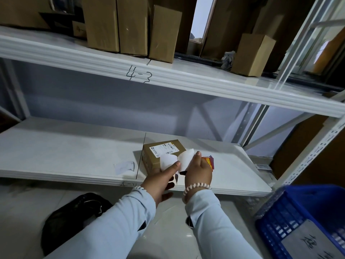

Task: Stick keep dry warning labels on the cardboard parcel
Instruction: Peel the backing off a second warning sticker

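Note:
A small cardboard parcel (162,152) with a white shipping label on top lies on the lower white shelf (74,146). Just in front of it my left hand (160,180) pinches a curled white sheet (168,161). My right hand (197,171) pinches a second white sheet (186,157), and the two sheets meet between my thumbs. Whether one is a label and the other its backing, I cannot tell. Red and yellow stickers (210,161) lie on the shelf behind my right hand, partly hidden by it.
A scrap of clear backing (124,166) lies on the shelf left of the parcel. Several cardboard boxes (134,27) stand on the upper shelf marked 4-3. A blue plastic crate (306,219) sits at lower right, a black bag (74,215) on the floor at lower left.

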`<action>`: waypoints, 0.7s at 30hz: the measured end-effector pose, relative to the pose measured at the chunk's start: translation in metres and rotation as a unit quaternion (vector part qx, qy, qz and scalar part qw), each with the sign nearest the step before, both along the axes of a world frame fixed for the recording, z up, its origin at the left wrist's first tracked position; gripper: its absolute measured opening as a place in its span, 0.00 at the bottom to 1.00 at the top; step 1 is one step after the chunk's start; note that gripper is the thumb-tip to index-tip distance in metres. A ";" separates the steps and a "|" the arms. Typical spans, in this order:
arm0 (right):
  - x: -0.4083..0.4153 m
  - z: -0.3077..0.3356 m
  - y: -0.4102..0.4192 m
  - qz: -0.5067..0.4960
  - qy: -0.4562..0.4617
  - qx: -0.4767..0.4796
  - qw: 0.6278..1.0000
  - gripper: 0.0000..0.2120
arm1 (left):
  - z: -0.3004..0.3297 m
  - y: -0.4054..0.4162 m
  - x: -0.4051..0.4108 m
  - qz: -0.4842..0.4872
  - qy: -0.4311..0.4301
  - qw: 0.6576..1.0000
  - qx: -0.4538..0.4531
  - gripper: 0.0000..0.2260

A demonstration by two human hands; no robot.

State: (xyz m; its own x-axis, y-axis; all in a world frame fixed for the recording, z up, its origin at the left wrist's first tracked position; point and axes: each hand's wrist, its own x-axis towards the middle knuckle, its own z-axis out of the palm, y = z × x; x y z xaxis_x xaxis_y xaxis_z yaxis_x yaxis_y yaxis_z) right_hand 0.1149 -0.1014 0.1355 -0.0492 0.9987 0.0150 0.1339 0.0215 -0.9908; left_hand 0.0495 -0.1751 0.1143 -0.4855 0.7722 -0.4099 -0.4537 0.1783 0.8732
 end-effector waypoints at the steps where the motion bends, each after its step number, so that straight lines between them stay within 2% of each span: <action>1: -0.001 -0.002 0.000 -0.004 -0.012 0.012 1.000 0.21 | 0.000 0.000 0.000 0.011 0.017 1.000 0.004 0.12; 7: -0.002 -0.007 0.001 -0.029 -0.048 0.055 0.997 0.22 | 0.001 -0.004 -0.001 0.040 0.105 0.994 0.019 0.02; 13: 0.002 -0.013 0.009 -0.035 -0.041 0.025 0.998 0.21 | 0.000 -0.003 -0.008 0.025 0.232 0.972 -0.003 0.06; 16: 0.006 -0.012 0.014 -0.034 -0.051 0.014 0.998 0.18 | -0.001 -0.003 -0.008 0.010 0.259 0.966 -0.019 0.06; 21: 0.007 -0.018 0.027 -0.015 -0.111 0.050 0.992 0.22 | 0.002 -0.006 -0.017 -0.031 0.289 0.956 -0.036 0.05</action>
